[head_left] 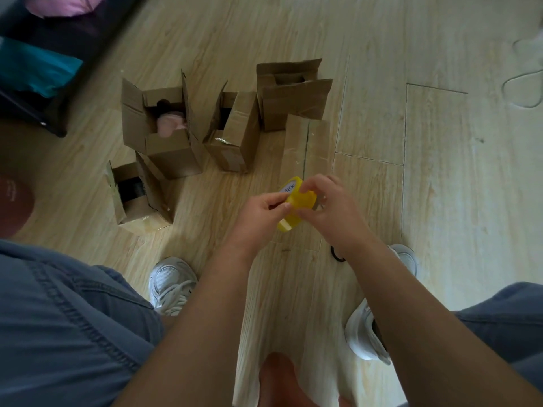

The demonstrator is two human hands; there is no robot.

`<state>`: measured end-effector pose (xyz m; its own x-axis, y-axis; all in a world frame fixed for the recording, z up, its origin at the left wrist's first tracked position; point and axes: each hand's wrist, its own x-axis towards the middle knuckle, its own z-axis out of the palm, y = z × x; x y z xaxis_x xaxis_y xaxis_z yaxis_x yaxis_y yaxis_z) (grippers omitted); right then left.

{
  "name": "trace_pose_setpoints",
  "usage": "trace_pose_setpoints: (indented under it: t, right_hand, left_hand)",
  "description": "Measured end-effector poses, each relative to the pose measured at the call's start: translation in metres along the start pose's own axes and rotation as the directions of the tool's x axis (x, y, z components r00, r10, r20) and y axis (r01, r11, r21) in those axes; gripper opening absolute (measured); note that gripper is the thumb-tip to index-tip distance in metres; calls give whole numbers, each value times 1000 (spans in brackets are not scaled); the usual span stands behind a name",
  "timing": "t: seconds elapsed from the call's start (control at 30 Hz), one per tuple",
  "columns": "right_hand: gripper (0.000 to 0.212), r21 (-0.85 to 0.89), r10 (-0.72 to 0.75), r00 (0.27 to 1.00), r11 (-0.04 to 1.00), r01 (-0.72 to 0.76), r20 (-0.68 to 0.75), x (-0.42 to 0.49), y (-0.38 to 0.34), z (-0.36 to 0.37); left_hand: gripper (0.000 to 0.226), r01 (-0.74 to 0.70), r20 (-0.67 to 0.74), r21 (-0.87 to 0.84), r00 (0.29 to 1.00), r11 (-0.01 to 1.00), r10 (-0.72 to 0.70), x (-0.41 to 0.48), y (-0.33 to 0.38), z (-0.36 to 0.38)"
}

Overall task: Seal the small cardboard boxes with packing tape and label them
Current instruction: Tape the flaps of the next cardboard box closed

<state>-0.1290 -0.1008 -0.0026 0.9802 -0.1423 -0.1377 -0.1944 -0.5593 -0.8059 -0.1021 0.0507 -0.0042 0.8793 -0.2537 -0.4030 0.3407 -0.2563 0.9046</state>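
Note:
Both hands hold a yellow roll of packing tape above the wooden floor. My left hand pinches the roll's left edge with thumb and fingers. My right hand curls over its right side. Just beyond the roll lies a closed cardboard box, its flaps meeting along a centre seam. Further back stand several small cardboard boxes with open flaps: one with a pink item inside, a narrow one, a far one and a near-left one with something dark inside.
My two white sneakers stand on the floor below the hands. A dark hair tie lies by my right wrist. Dark furniture with pink and teal cloth fills the top left. A thin cord loop lies at far right.

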Motion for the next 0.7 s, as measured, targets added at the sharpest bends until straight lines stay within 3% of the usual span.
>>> trace_pose_setpoints:
  t: [0.13, 0.3, 0.53, 0.7]
  right_hand:
    - [28, 55, -19, 1000, 998, 21, -24, 1, -2, -2]
    - [16, 72, 58, 998, 996, -57, -13, 2, 0, -9]
    - [19, -333, -83, 996, 941, 63, -46, 2, 4, -3]
    - [15, -496, -256, 965, 847, 192, -64, -1, 5, 6]
  left_hand:
    - [30, -7, -17, 16, 1000, 1000, 7, 0, 6, -2]
    - [27, -49, -28, 173, 998, 984, 54, 4, 10, -3]
    - [28, -89, 41, 417, 996, 904, 80, 5, 14, -3]
    - [30, -104, 91, 635, 994, 766, 60, 5, 20, -5]
